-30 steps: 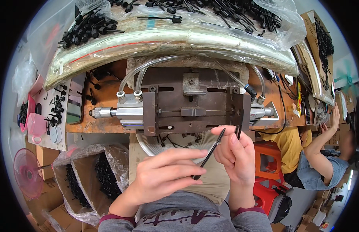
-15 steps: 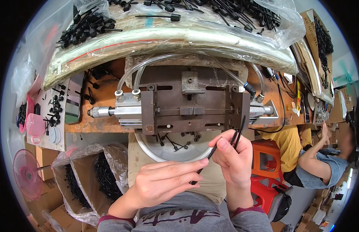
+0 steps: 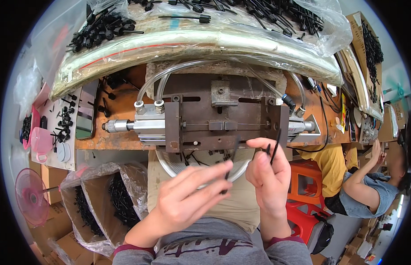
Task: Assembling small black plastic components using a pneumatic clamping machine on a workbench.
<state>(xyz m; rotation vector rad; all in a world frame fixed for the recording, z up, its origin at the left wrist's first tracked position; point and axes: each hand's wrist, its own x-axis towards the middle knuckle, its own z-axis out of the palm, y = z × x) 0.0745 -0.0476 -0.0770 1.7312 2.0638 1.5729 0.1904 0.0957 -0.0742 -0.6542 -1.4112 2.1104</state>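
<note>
My left hand is over my lap with its fingers closed on a thin black rod, which is blurred by motion and has a small knob at its lower end. Close beside it on the right, my right hand is raised, thumb and fingers pinching thin black rods that point upward. Just beyond both hands stands a brown metal clamping fixture, with two small blocks at its middle. Partly hidden behind my left hand, a round perforated basin holds several black knobbed rods.
Air cylinders with clear hoses flank the fixture on the wooden bench. Black parts lie on the plastic-covered padding behind. Lined boxes of rods stand at left. At right are red stools and a seated person.
My left hand has drawn slightly up and away from the right hand, its rod now apart from the right hand's rods and more upright. The right hand has barely moved.
</note>
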